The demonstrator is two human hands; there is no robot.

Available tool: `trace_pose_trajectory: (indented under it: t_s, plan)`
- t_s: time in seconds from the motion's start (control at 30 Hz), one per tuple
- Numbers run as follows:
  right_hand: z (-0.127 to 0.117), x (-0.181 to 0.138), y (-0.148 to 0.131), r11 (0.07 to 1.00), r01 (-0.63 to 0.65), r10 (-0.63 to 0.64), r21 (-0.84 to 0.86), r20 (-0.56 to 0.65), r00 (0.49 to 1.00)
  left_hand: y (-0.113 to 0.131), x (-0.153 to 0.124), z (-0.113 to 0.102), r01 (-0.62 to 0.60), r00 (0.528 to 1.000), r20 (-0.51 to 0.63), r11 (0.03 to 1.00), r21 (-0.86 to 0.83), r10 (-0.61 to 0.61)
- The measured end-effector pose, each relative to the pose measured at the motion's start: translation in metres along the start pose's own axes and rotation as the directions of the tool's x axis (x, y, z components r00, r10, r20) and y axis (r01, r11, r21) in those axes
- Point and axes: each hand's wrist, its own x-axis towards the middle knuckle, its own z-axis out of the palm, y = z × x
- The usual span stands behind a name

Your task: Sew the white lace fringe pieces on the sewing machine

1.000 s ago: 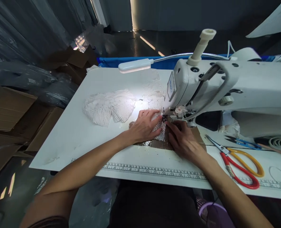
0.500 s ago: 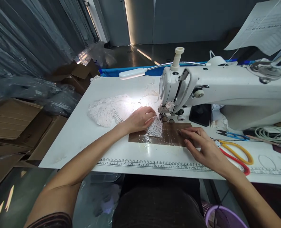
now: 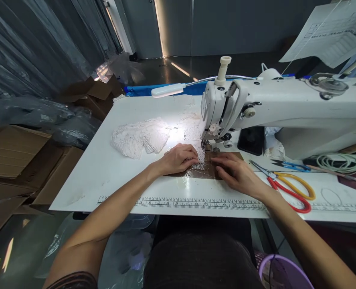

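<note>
White lace fabric [image 3: 193, 130] lies under the sewing machine's lamp light, just left of the needle area, its front end on a brown shiny plate [image 3: 206, 171]. My left hand [image 3: 179, 159] rests on that front end, fingers bent and closed together at its edge. Opposite it, my right hand [image 3: 236, 170] lies on the plate with fingers stretched out, tips just right of the lace, holding nothing. The sewing machine's presser foot [image 3: 203, 144] stands directly behind the gap between my hands. More gathered lace [image 3: 138, 138] spreads to the left.
The white sewing machine [image 3: 274, 102] fills the right side. Scissors with red and yellow handles [image 3: 295, 186], blue snips [image 3: 292, 165] and a black phone [image 3: 250, 140] lie right of my hands. A printed ruler [image 3: 196, 203] runs along the front edge. Cardboard boxes [image 3: 18, 150] stand left.
My right hand has moved left along the plate towards the lace. My left hand has come slightly nearer the front, its fingertips now at the lace's front end.
</note>
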Motion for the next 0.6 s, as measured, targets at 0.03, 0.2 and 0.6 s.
trace_pose_trajectory:
  t_s: [0.03,0.2,0.6]
  plan:
    - [0.002,0.007,-0.001,1.000,0.005,-0.005,0.005,0.022,1.000,0.001,0.000,0.000,0.000,0.999,-0.037,1.000,-0.019,0.000]
    - [0.011,0.033,-0.003,0.991,-0.049,0.054,-0.127,0.041,0.998,0.003,0.002,0.003,-0.057,0.992,-0.119,0.995,-0.077,0.048]
    - [0.022,0.014,0.004,0.963,0.170,-0.160,-0.210,0.064,0.985,0.004,0.002,0.006,-0.111,0.980,-0.166,0.994,0.001,0.110]
